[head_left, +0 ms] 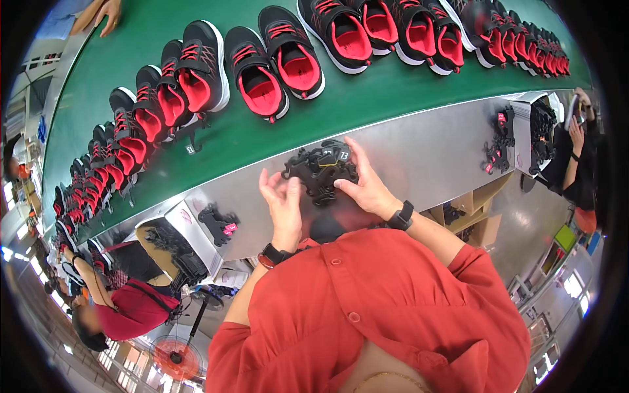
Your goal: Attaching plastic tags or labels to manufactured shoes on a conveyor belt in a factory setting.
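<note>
A small heap of black plastic shoe hangers (319,171) with size tags lies on the metal ledge in front of me. My left hand (283,202) is at the heap's left side, its fingers spread and the thumb by the nearest hangers. Around the right end of the heap curls my right hand (370,187), fingers behind and thumb in front, gripping hangers there. Beyond the ledge stands a pair of black shoes with red linings (265,85).
Rows of similar shoes (171,92) line the green belt (236,141). More hangers lie on the ledge (419,147) at both sides, near boxes of hangers (171,245). Co-workers sit at left (137,308) and right; another person's hand (108,14) rests at the far edge.
</note>
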Tool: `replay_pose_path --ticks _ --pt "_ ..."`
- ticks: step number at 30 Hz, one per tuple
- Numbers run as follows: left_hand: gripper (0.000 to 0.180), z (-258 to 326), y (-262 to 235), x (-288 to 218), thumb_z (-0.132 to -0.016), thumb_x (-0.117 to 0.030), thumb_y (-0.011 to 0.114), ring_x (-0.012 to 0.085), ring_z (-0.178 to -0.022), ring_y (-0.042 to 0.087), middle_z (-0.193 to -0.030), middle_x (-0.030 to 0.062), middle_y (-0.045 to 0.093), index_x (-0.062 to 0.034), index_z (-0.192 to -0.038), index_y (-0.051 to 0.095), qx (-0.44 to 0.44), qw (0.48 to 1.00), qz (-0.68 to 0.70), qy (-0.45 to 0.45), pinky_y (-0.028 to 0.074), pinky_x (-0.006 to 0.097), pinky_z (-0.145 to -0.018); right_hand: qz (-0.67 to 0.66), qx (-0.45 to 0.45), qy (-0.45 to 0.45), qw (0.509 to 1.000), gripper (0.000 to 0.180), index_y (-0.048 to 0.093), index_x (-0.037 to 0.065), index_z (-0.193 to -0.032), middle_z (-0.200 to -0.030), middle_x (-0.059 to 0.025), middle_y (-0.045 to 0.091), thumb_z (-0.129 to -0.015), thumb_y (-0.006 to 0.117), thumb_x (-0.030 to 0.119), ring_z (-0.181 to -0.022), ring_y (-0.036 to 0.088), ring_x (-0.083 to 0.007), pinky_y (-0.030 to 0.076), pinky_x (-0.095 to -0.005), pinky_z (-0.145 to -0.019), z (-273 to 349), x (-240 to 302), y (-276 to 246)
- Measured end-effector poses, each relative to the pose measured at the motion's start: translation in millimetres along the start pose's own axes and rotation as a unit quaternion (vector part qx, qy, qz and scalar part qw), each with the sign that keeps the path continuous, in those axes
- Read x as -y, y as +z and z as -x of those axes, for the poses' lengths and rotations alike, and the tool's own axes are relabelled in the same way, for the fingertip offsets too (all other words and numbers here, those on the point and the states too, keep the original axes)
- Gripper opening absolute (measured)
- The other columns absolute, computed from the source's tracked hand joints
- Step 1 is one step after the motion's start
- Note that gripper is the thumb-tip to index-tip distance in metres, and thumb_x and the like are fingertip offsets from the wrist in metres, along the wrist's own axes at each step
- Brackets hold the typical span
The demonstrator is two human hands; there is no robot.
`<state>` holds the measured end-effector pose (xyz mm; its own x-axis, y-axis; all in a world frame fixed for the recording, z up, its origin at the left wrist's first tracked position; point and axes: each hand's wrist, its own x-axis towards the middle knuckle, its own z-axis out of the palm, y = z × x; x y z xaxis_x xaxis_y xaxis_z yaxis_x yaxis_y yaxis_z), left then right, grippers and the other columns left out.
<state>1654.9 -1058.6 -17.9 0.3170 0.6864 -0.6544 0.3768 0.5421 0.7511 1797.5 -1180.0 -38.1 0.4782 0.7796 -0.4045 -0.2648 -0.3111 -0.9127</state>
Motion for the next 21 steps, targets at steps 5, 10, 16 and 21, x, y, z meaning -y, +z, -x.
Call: replay_pose_path --ticks 5,10,16,21 --pt "0.068 -6.8 12.6 -10.5 -0.093 -0.010 0.063 0.0187 -0.111 0.055 -0.126 0.0149 0.051 -0.0049 -0.145 0.019 0.061 0.994 0.084 -0.016 0.048 0.033 -0.094 0.019 0.009 -0.028 0.999 0.088 0.013 0.007 -0.151 -0.138 -0.0161 0.039 -0.081 0.064 -0.004 -0.127 0.042 -0.0263 0.033 -0.0381 -0.110 3.2 2.8 11.7" --pt "0.055 -17.1 8.7 -24.2 -0.092 -0.005 0.062 0.0183 -0.113 0.055 -0.125 0.0133 0.053 -0.0047 -0.137 0.030 0.078 0.988 0.132 -0.008 0.048 0.032 -0.093 -0.053 -0.005 0.014 0.998 0.068 0.023 0.006 -0.140 -0.128 -0.0130 0.045 -0.084 0.061 -0.003 -0.117 0.048 -0.0201 0.042 -0.0342 -0.101 -0.9 13.4 19.7" --pt "0.056 -21.6 -4.8 -16.0 -0.091 -0.006 0.064 0.0169 -0.114 0.055 -0.129 0.0102 0.054 -0.0040 -0.139 0.036 0.130 0.966 0.212 -0.069 0.046 0.032 -0.097 -0.198 -0.030 0.066 0.977 0.056 0.027 0.007 -0.133 -0.119 -0.0079 0.048 -0.089 0.060 -0.001 -0.108 0.050 -0.0161 0.044 -0.0324 -0.095 -9.2 7.3 31.5" --pt "0.047 -34.2 -31.9 -33.2 -0.088 -0.011 0.069 0.0163 -0.114 0.056 -0.124 0.0066 0.059 -0.0026 -0.131 0.050 0.278 0.920 0.199 -0.189 0.044 0.032 -0.099 -0.188 0.038 0.118 0.974 0.055 0.026 0.008 -0.137 -0.118 -0.0070 0.049 -0.092 0.058 0.001 -0.108 0.050 -0.0150 0.043 -0.0315 -0.097 -2.0 24.1 33.2"
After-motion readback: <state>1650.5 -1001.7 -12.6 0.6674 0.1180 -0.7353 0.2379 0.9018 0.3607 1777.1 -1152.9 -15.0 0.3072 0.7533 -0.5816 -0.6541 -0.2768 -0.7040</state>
